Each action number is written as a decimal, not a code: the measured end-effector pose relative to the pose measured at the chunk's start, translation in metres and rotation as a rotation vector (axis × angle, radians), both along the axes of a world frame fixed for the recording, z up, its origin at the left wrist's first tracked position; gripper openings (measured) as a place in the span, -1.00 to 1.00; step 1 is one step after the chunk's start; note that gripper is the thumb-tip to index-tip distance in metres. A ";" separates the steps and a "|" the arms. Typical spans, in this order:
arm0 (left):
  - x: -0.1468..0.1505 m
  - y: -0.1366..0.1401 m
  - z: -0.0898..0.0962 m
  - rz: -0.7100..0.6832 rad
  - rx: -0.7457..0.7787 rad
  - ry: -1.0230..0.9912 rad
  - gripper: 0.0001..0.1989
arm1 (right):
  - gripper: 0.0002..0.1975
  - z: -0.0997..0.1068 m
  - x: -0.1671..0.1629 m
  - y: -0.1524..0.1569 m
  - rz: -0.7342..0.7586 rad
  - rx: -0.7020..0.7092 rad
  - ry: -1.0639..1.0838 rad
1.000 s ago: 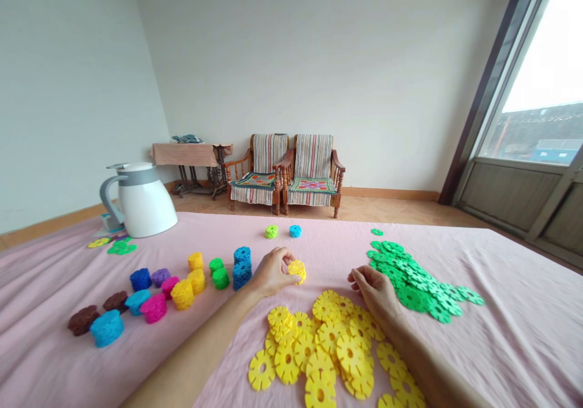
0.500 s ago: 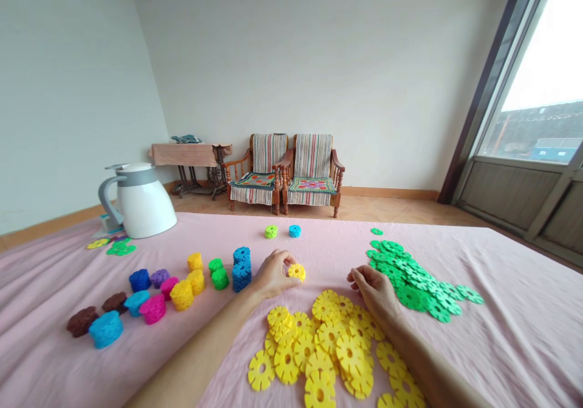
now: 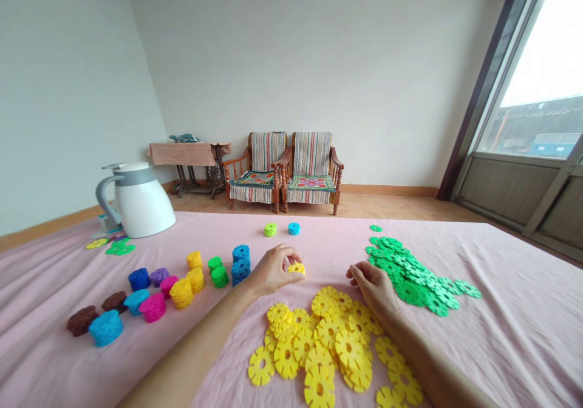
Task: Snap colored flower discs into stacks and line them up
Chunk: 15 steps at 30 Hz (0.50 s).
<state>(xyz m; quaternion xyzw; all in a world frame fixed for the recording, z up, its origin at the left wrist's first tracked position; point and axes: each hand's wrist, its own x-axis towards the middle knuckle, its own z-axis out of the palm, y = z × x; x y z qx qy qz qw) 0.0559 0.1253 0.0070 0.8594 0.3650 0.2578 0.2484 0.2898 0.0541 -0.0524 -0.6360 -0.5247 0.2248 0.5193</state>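
Near the middle of the table, my left hand point(image 3: 276, 268) is closed, thumb below and fingers above, on yellow notched flower discs point(image 3: 296, 268); how many are in the grip is partly hidden. Across a short gap, my right hand point(image 3: 371, 283) has its fingertips drawn together, and whatever may be between them is hidden. A loose heap of yellow discs point(image 3: 319, 347) spreads below both hands. To the right of my right hand lies a long pile of green discs point(image 3: 410, 274). Closest to my left hand on its left stands a tall blue stack point(image 3: 241, 268).
Short stacks in brown point(image 3: 82, 320), light blue point(image 3: 106, 328), pink point(image 3: 152, 306), yellow point(image 3: 182, 293) and green point(image 3: 219, 276) stand at left. A lime stack point(image 3: 270, 229) and a blue stack point(image 3: 294, 229) sit farther back. A white jug point(image 3: 143, 204) stands at the far left.
My left fingers have come down over the yellow discs, covering more of them. My right hand stays almost where it was, fingers together.
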 end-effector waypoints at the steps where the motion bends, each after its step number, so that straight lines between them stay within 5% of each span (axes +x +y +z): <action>1: 0.002 -0.005 0.005 -0.130 -0.027 0.034 -0.77 | -0.66 -0.001 0.000 0.000 -0.002 0.000 -0.005; 5: 0.011 -0.023 0.015 -0.450 -0.124 0.154 -0.57 | -0.66 -0.003 0.002 0.002 -0.008 0.000 -0.005; 15: 0.022 -0.031 -0.002 -0.391 -0.133 0.170 -0.58 | -0.65 0.002 0.000 0.000 -0.007 0.012 -0.004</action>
